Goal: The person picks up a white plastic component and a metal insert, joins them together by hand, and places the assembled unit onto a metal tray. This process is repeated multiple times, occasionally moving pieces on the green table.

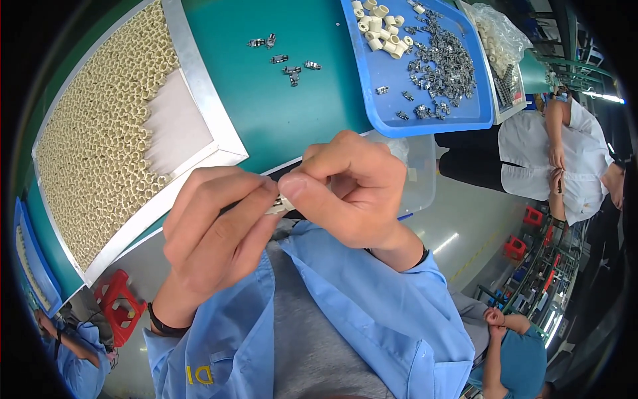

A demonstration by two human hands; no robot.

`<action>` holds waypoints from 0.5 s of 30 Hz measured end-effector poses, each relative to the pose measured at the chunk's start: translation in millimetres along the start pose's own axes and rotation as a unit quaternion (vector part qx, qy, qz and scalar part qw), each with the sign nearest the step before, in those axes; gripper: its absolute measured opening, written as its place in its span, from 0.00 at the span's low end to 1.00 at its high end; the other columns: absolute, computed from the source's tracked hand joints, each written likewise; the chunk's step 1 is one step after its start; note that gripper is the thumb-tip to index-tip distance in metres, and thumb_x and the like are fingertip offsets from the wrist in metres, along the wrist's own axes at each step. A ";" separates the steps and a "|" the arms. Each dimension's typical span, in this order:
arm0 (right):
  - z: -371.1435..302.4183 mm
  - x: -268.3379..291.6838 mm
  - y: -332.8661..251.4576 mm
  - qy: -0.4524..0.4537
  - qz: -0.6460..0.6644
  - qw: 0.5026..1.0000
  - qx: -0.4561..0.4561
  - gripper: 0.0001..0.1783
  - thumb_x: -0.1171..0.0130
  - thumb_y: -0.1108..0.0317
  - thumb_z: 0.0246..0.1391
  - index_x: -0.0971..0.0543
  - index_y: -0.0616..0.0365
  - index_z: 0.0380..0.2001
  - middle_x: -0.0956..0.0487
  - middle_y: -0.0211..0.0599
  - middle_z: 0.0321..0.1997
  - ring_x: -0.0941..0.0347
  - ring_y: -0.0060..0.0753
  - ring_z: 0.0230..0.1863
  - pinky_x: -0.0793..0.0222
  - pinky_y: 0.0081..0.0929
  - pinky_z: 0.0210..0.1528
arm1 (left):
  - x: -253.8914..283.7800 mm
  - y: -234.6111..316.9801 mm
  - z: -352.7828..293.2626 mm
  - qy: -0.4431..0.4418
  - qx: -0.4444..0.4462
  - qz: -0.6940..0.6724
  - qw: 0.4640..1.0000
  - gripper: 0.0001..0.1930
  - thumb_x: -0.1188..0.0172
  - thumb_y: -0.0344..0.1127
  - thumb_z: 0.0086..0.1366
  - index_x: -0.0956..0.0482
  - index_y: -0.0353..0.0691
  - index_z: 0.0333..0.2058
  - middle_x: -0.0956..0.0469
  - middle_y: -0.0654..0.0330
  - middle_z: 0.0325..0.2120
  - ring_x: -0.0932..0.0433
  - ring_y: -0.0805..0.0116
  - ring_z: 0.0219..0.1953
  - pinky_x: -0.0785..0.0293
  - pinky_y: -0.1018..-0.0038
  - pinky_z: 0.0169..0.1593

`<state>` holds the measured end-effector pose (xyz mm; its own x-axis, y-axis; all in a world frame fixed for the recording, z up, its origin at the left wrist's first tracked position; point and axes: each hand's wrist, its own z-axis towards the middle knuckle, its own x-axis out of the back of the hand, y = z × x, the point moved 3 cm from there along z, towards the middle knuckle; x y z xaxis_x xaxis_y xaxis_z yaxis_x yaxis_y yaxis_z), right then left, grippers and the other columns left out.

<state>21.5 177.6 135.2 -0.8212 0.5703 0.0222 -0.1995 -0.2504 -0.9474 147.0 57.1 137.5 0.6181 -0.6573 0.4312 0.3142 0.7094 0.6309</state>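
Close in front of my chest, my left hand and my right hand meet fingertip to fingertip. Between them is a small cream-coloured part with a dark metallic bit on it; my fingers cover most of it. The left thumb and fingers pinch one side, while the right thumb and curled index finger press at the other. Beyond the hands, several small metal clips lie loose on the green tabletop.
A white-framed tray packed with cream ring-shaped parts is at left. The blue tray at right holds cream cylinders and many metal clips. Near the table's right edge is a clear plastic bin. Other people stand at right and lower left.
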 end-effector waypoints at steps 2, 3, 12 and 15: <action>2.0 -0.8 -0.4 -0.002 -0.003 1.000 -0.014 0.09 0.39 0.85 0.53 0.27 0.62 0.25 0.28 0.29 0.18 0.40 0.12 0.18 0.51 0.19 0.18 | -0.8 -0.7 -0.5 0.000 0.001 -0.008 1.000 0.19 0.29 0.19 0.42 0.18 0.28 0.37 0.20 0.50 0.33 0.21 0.55 0.33 0.22 0.66 0.34; 2.9 -1.2 -0.2 -0.003 -0.004 1.000 -0.020 0.10 0.39 0.84 0.54 0.28 0.62 0.25 0.28 0.28 0.18 0.41 0.11 0.18 0.52 0.20 0.18 | -1.1 -2.2 -0.3 -0.004 0.013 -0.016 1.000 0.18 0.29 0.19 0.43 0.18 0.28 0.37 0.20 0.50 0.33 0.20 0.55 0.33 0.22 0.66 0.34; 8.2 -9.3 35.9 0.030 0.041 0.991 -0.125 0.11 0.38 0.78 0.58 0.29 0.59 0.24 0.28 0.27 0.18 0.36 0.10 0.18 0.47 0.13 0.19 | -15.8 -29.1 -13.7 0.016 0.207 -0.157 0.966 0.14 0.31 0.17 0.52 0.19 0.27 0.39 0.18 0.51 0.36 0.19 0.63 0.37 0.23 0.72 0.41; 12.1 -8.7 38.6 0.009 0.027 0.989 -0.143 0.09 0.38 0.74 0.60 0.27 0.60 0.28 0.26 0.27 0.20 0.32 0.11 0.22 0.42 0.12 0.23 | -18.9 -30.7 -14.4 0.026 0.262 -0.199 0.944 0.15 0.31 0.17 0.53 0.19 0.28 0.41 0.18 0.52 0.38 0.20 0.66 0.39 0.23 0.74 0.44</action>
<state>14.5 153.5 102.3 -0.8164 0.5765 -0.0346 0.0059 -0.0516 -0.9986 136.1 51.3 100.6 0.5645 -0.8226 0.0687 0.1374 0.1758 0.9748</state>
